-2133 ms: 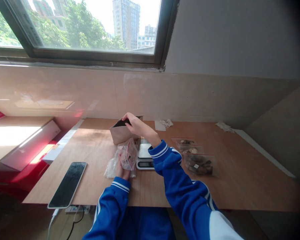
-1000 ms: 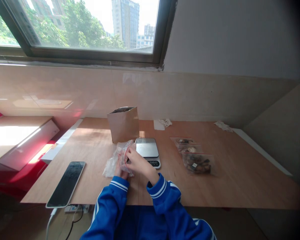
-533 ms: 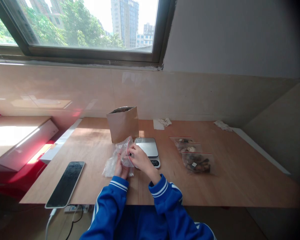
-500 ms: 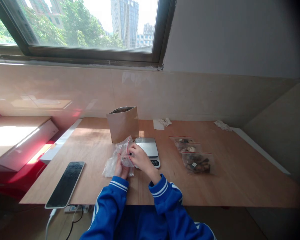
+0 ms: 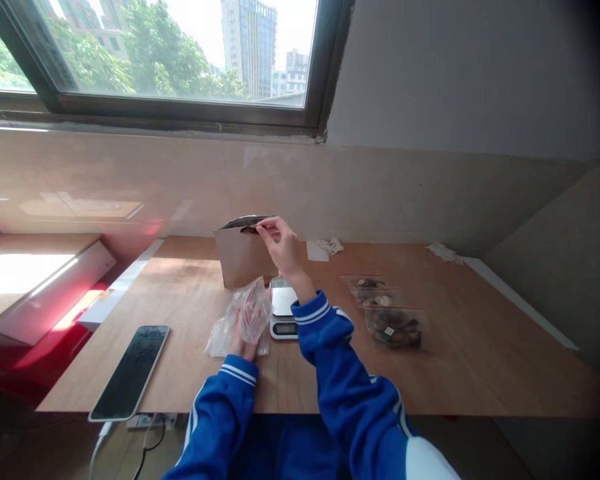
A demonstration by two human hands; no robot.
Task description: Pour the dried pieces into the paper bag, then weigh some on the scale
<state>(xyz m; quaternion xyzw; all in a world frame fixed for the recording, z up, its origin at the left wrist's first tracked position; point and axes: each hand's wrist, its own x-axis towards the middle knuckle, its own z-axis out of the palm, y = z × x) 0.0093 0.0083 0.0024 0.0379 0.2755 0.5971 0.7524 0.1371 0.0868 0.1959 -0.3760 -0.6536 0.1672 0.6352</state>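
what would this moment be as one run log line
left hand: holding clear plastic bag | right hand: pinching dark piece at mouth of paper bag | scale: on table | phone: on table

The right hand (dark piece pinched) moved to the paper bag.

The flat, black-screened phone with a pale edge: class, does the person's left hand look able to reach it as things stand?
Probably yes: the phone lies uncovered on that side, but the left hand would likely have to release the clear plastic bag with red edging.
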